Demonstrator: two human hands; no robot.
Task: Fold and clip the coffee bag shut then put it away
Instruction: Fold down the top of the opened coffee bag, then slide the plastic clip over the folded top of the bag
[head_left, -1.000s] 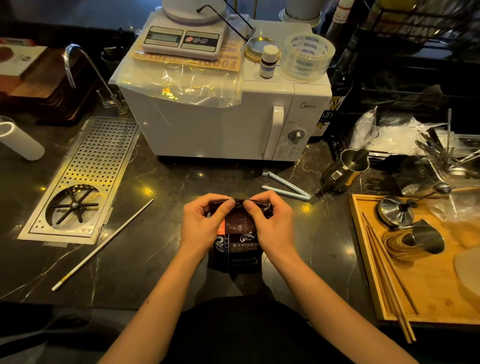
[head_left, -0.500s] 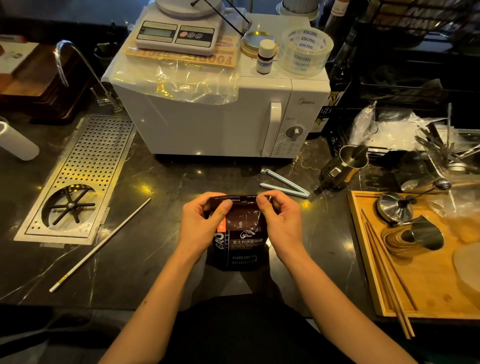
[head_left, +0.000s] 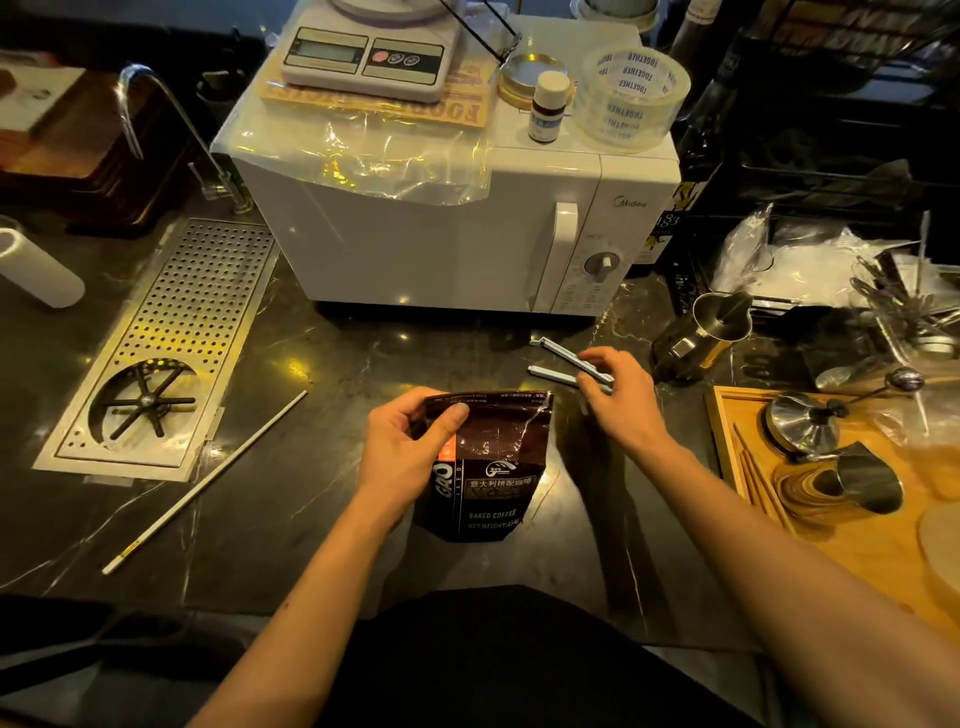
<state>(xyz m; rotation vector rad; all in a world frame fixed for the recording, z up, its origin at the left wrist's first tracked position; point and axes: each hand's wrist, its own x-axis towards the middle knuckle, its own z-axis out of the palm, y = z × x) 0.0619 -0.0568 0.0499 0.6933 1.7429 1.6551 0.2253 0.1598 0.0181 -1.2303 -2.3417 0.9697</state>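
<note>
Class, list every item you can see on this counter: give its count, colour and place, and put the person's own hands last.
coffee bag: 1, dark brown, counter centre
bag clip: 1, pale, open, right of bag
microwave: 1, white, behind bag
kitchen scale: 1, white, on microwave
tape roll: 1, clear, on microwave
small bottle: 1, white cap, beside tape
drip tray: 1, steel, left
white rod: 1, left of bag
steel pitcher: 1, right
wooden tray: 1, far right
left hand: holding bag top
right hand: on clip

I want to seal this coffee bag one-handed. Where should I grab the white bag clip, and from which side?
Grip the bag clip at its joined right end, coming from the right, as the right hand does. Its two arms splay open leftward, toward the coffee bag pinched by the left hand.
</note>
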